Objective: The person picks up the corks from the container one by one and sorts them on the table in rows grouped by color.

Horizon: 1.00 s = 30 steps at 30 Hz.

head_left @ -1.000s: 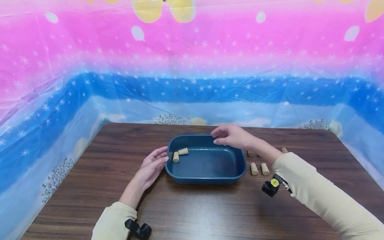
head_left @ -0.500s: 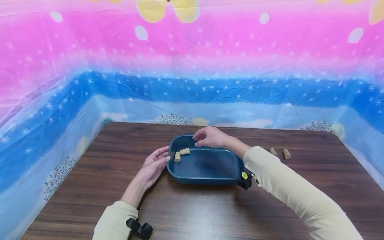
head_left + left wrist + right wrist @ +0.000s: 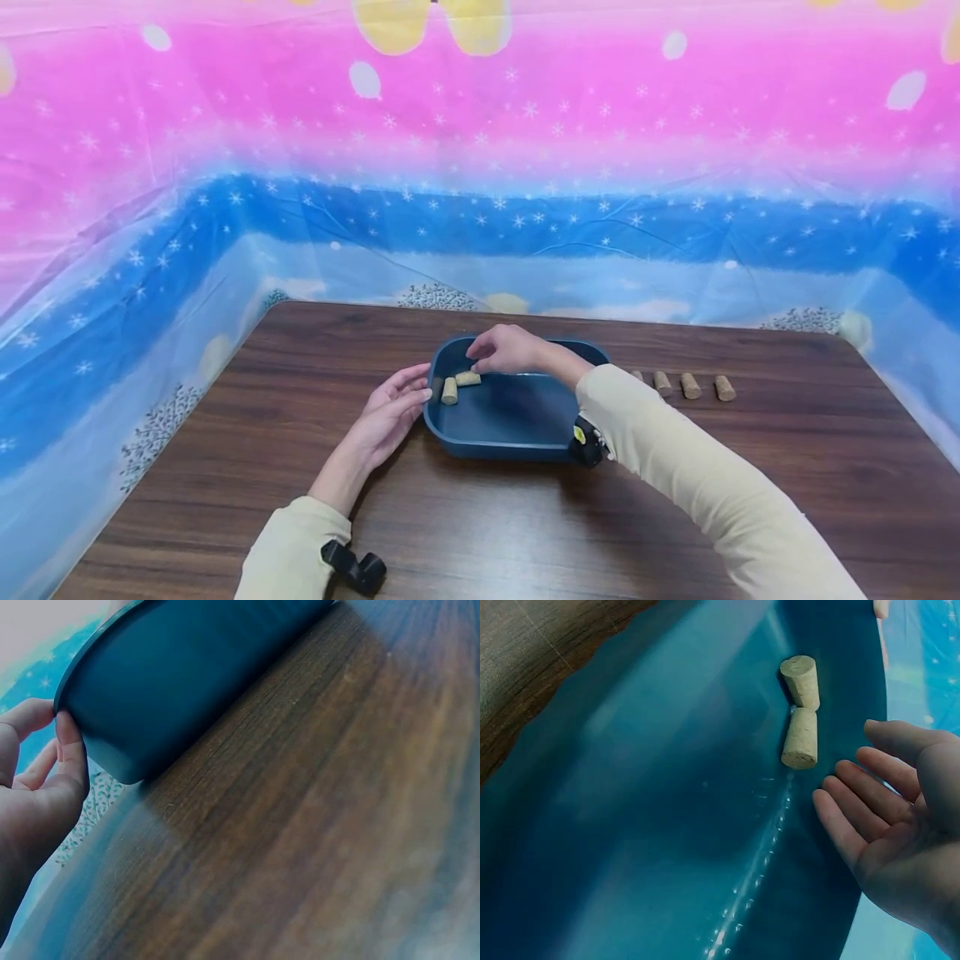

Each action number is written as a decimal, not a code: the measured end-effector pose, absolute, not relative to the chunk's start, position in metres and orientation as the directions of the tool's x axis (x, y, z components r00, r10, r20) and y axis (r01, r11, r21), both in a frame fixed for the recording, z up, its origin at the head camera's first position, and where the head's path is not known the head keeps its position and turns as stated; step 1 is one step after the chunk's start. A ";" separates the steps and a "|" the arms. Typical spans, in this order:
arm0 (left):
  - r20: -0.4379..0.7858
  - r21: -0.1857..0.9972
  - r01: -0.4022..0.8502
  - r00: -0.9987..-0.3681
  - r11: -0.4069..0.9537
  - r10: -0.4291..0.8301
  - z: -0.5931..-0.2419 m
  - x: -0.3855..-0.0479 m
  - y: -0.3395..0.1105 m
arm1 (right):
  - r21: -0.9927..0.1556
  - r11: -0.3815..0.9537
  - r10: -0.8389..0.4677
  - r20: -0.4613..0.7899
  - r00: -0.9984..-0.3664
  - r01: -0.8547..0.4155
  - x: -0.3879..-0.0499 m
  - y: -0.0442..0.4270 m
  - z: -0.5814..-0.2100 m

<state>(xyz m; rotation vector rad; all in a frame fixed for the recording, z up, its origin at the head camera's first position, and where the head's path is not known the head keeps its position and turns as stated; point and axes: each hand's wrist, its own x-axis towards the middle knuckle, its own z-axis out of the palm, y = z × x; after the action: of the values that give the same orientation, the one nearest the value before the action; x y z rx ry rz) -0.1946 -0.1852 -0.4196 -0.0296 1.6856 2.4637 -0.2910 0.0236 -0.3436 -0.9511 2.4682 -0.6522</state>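
Two tapered corks (image 3: 804, 739) lie end to end at an angle inside the dark blue rectangular tray (image 3: 495, 452), by its left wall. My right hand (image 3: 510, 348) is over the tray's back left part, close to the corks. In the right wrist view its fingers (image 3: 847, 825) are spread and loosely bent, with nothing between them. My left hand (image 3: 393, 412) touches the tray's left rim from outside with extended fingers. The left wrist view has its thumb (image 3: 69, 742) against the outer wall just under the rim.
Several more corks (image 3: 691, 386) stand in a row on the brown wooden table (image 3: 465, 525), right of the tray. My right sleeve (image 3: 675, 450) covers part of that side. A patterned pink and blue cloth (image 3: 480, 167) hangs around the table's back and sides.
My right hand has moved left and lower, from the tray's back right to near the two corks. Its sleeve uncovers more of the corks in the row. The left hand stays at the rim.
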 end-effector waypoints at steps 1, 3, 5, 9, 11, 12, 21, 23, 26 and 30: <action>-0.103 0.923 -0.139 -0.988 -0.360 0.117 -0.420 -0.195 -0.185 | -0.551 0.659 -0.703 -0.211 -0.679 -0.512 -0.291 0.023 -0.345; -0.101 0.919 -0.137 -0.988 -0.371 0.114 -0.420 -0.195 -0.184 | -0.538 0.661 -0.708 -0.216 -0.673 -0.523 -0.292 0.021 -0.347; -0.102 0.915 -0.137 -0.989 -0.379 0.111 -0.420 -0.195 -0.184 | -0.527 0.664 -0.711 -0.225 -0.666 -0.531 -0.292 0.020 -0.348; -0.103 0.917 -0.137 -0.989 -0.374 0.110 -0.420 -0.195 -0.184 | -0.510 0.664 -0.721 -0.244 -0.649 -0.546 -0.291 0.017 -0.351; -0.101 0.919 -0.137 -0.988 -0.369 0.114 -0.420 -0.195 -0.184 | -0.506 0.664 -0.725 -0.250 -0.642 -0.551 -0.291 0.016 -0.352; -0.099 0.920 -0.135 -0.988 -0.368 0.115 -0.420 -0.195 -0.184 | -0.504 0.663 -0.726 -0.251 -0.640 -0.554 -0.291 0.015 -0.352; -0.093 0.920 -0.131 -0.989 -0.370 0.119 -0.420 -0.195 -0.185 | -0.465 0.668 -0.730 -0.256 -0.634 -0.581 -0.289 0.010 -0.358; -0.093 0.920 -0.132 -0.988 -0.370 0.120 -0.420 -0.195 -0.185 | -0.459 0.669 -0.729 -0.254 -0.635 -0.584 -0.289 0.009 -0.360; -0.096 0.919 -0.136 -0.988 -0.371 0.123 -0.420 -0.195 -0.186 | -0.456 0.666 -0.733 -0.252 -0.632 -0.590 -0.289 0.008 -0.364; -0.097 0.918 -0.139 -0.987 -0.373 0.128 -0.420 -0.195 -0.186 | -0.450 0.663 -0.737 -0.254 -0.626 -0.598 -0.288 0.006 -0.366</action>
<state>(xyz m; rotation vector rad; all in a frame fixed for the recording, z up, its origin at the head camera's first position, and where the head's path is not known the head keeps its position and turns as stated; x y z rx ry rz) -0.1952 -0.1861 -0.4197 -0.0139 1.6572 2.4768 -0.2885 0.0060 -0.3664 -1.0458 2.4622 -0.4540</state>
